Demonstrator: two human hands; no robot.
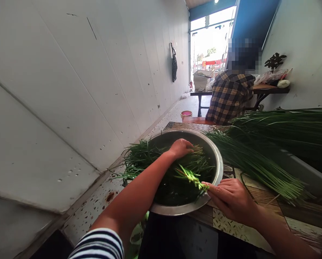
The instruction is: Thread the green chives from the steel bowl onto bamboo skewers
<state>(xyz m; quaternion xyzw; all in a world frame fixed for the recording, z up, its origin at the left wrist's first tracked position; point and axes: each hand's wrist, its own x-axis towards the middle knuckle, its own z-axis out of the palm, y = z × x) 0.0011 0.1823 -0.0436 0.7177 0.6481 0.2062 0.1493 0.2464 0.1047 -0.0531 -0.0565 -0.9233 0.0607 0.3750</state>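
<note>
A wide metal basin (219,169) holds dark water and long, thin green leaves that look like garlic chives (139,158). My left hand (181,148) reaches across the basin, its fingers curled down at the pale stem ends near the far right side; the fingertips are partly hidden. At the basin's front right rim, my right hand (231,196) pinches the end of a small bunch of light green stems (192,176) between thumb and fingers. That bunch points left over the water.
More long greens (263,165) lie right of the basin, beside a pale bin (307,165). The basin stands on a patterned tabletop (231,225). Left is a white wall (109,72). A person in a plaid shirt (228,95) sits ahead, near a pink-topped bucket (186,114).
</note>
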